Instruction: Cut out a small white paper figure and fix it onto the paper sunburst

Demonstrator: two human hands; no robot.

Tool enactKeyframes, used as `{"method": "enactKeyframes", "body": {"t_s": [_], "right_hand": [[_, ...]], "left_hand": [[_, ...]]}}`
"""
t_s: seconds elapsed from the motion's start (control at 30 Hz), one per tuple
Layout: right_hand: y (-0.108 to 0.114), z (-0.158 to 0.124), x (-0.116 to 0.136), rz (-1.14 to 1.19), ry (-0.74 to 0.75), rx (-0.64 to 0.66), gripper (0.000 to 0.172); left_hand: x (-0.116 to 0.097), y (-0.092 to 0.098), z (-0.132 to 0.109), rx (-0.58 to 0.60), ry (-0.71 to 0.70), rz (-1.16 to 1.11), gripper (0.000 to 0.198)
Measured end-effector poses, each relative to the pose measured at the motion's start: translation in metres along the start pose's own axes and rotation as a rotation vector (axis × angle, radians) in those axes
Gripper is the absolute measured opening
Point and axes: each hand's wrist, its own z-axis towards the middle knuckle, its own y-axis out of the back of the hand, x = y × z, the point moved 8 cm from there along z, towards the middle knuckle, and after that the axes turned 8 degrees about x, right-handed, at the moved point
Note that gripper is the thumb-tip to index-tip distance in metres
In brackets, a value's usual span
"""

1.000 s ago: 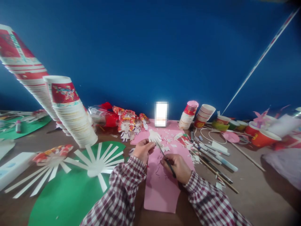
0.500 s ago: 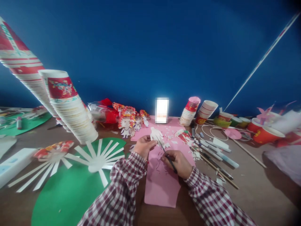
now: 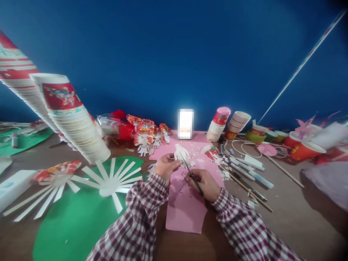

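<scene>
My left hand pinches a small white paper cutout by its left edge, over a pink sheet. In my right hand is a pair of scissors with dark handles. The blades point away and to the left, and their tips meet the paper cutout; whether the blades are apart I cannot make out. White paper scraps lie scattered on the pink sheet around the cutout. Beyond my left hand stand several painted paper figures with red and orange headdresses.
Tall stacks of paper cups lean at the left, beside a green sheet bearing a white paper piece with radiating strips. Pens and brushes lie at right, before paper bowls. Shorter cup stacks stand at the back.
The view has shifted slightly, so most things sit a little higher and further left. Both hands keep their grips on the cutout and the scissors.
</scene>
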Motion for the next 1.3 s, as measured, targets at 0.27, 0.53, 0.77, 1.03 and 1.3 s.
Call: {"method": "enactKeyframes", "body": {"t_s": [0.27, 0.53, 0.77, 1.03, 1.3], "right_hand": [[0.0012, -0.0011, 0.0040, -0.005, 0.019, -0.018, 0.022], [0.0021, -0.0017, 0.0073, -0.006, 0.020, -0.026, 0.025], [0.0022, -0.0016, 0.0089, -0.019, 0.026, -0.025, 0.025], [0.0038, -0.0015, 0.0101, -0.054, 0.018, -0.044, 0.028], [0.0022, -0.0023, 0.0090, -0.046, 0.016, -0.022, 0.026]], "left_hand": [[-0.0043, -0.0012, -0.0026, -0.012, 0.011, 0.007, 0.026], [-0.0056, -0.0019, -0.0047, -0.020, 0.021, -0.004, 0.027], [-0.0053, -0.0026, -0.0043, -0.002, 0.018, -0.010, 0.026], [-0.0035, -0.0026, -0.0032, 0.004, 0.008, -0.044, 0.027], [-0.0068, -0.0026, -0.0041, 0.012, 0.031, -0.029, 0.020]]}}
